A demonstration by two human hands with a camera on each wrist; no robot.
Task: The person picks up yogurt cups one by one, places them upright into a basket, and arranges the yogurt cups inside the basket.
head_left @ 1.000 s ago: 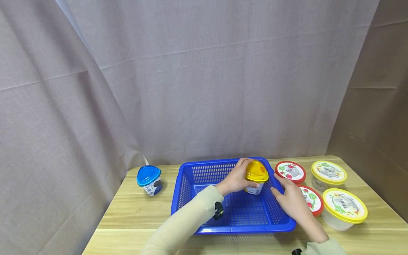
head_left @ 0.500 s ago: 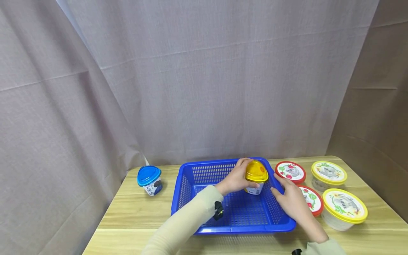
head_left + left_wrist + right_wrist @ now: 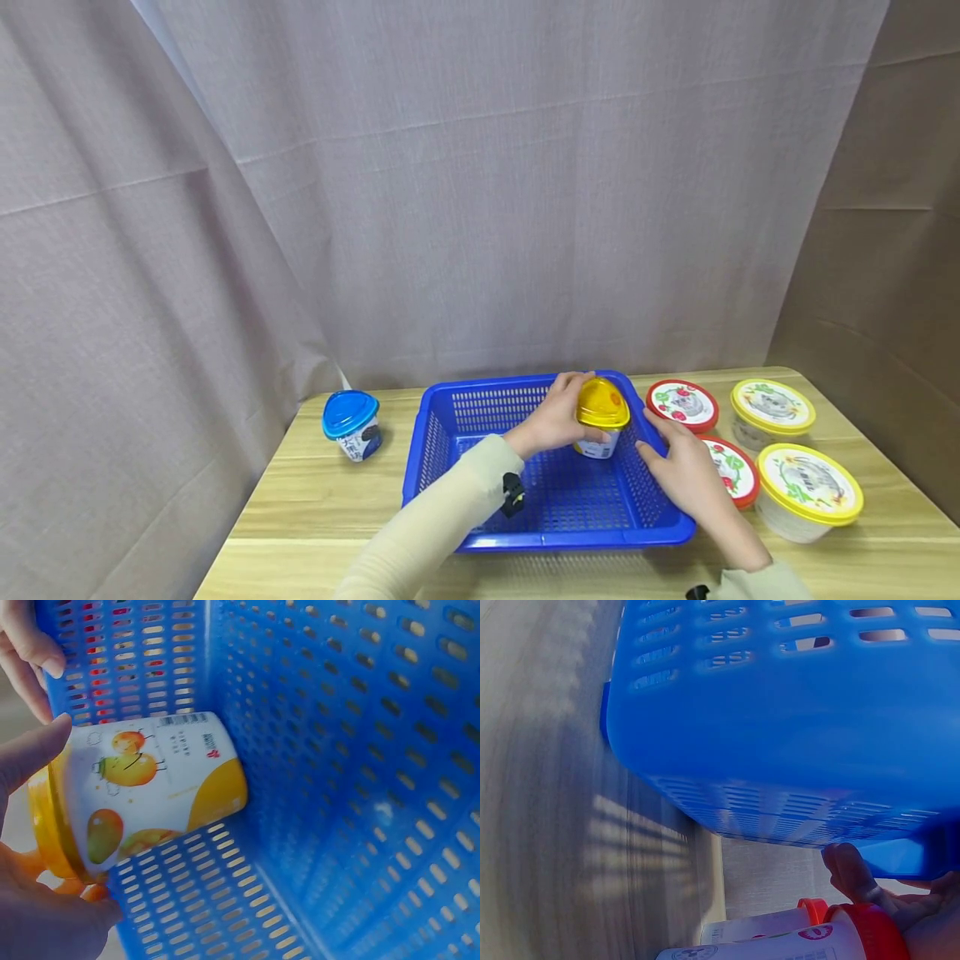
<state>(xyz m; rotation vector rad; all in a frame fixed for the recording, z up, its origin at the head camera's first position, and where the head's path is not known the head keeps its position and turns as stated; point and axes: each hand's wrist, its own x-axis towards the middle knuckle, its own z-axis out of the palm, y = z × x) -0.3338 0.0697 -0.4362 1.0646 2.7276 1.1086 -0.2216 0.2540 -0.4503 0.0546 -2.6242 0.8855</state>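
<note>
The cup [image 3: 602,408], yellow-lidded, is inside the basket [image 3: 577,540], toward the far right corner and close to the right wall. The left grip [image 3: 553,423] pinches it at the lid edge: thumb on the near side, fingers on the far side. Holding this high presumably leaves the base clear to meet the basket floor; whether the two touch cannot be told from here. The right grip [image 3: 686,471] clasps the basket's right rim, thumb toward the inside, fingers outside. This probably braces a light container against sliding.

On the table [image 3: 292,542], right of the basket, two red tubs [image 3: 681,404] stand just beside the wall, one nearer the person than the other. Two yellow tubs [image 3: 810,485] form the outer column. All are lid-up and grouped by colour, likely so that the labels read at a glance. The blue cup [image 3: 351,425] stands alone on the left, apart from the basket.

Orientation of the held item: long axis near vertical, lid up, base down, body narrowing toward the base. The lid is a rounded triangle; one corner appears to point away from the person, toward the curtain [image 3: 480,208]. The fruit print faces the left wrist.
</note>
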